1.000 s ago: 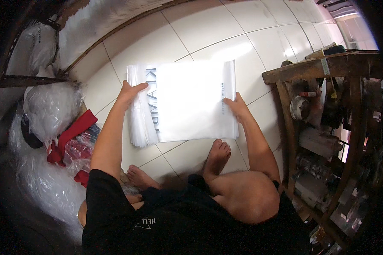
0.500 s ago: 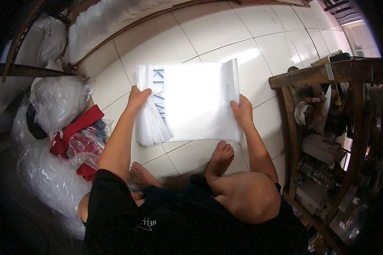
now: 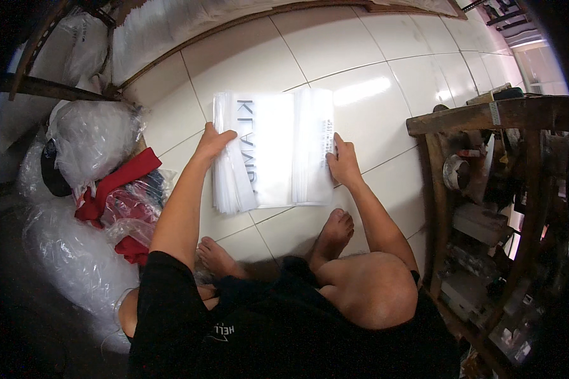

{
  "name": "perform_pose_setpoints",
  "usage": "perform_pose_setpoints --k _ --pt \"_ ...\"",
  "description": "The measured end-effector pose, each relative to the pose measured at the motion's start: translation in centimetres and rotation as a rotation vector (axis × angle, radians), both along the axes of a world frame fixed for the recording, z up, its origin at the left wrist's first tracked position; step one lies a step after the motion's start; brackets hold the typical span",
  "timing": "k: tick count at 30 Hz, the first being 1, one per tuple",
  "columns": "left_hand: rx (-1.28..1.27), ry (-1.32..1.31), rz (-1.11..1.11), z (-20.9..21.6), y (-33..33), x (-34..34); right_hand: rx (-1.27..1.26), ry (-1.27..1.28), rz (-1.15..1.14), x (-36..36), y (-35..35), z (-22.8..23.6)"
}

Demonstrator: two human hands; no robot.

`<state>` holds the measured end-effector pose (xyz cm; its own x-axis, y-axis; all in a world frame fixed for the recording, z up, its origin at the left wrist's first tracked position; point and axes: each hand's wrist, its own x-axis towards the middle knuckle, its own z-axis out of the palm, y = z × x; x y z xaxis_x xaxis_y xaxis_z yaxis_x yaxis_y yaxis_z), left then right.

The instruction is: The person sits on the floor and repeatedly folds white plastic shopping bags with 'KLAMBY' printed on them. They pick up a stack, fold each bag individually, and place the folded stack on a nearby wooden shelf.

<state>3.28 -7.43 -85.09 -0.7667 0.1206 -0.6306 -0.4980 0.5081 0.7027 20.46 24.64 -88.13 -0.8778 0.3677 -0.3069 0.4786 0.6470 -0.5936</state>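
A stack of thin, clear-to-white plastic bags (image 3: pixel 273 151) with dark printing spans the space between my hands, above the tiled floor. Its left edge is fanned into many layers, and my left hand (image 3: pixel 215 144) grips it there, thumb on top and the other fingers underneath. On the opposite side my right hand (image 3: pixel 343 163) holds the right edge, with the thumb over the printed margin. A band of bunched layers runs down the stack just left of that thumb. Glare whitens the middle of the bags.
Bulky clear plastic wrapping (image 3: pixel 98 139) and red cloth (image 3: pixel 123 180) lie on the left. A wooden rack (image 3: pixel 493 115) with boxes and tins stands on the right. White stacked material (image 3: pixel 171 28) lines the far side. My bare feet (image 3: pixel 334 232) rest on floor tiles (image 3: pixel 335 54).
My right hand has moved left, bringing the right edge of the bags inward. The bags span less width, and a bunched band of layers now shows on their right half.
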Motion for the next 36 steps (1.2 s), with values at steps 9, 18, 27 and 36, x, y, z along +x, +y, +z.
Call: perform_pose_setpoints --k 9,18,27,36 --pt "0.357 -0.164 0.081 0.3 -1.2 0.7 -0.274 -0.136 -0.069 -1.5 0.0 0.1" --pt "0.413 -0.129 0.229 0.5 -1.2 3.8 -0.404 -0.077 0.363 -4.1 -12.2 11.4" --pt "0.055 0.03 0.198 1.0 0.8 4.1 -0.265 -0.106 0.201 -4.5 -9.7 1.9" --pt "-0.004 0.062 0.148 0.1 1.0 3.9 -0.621 -0.109 0.136 -4.9 -11.6 4.9"
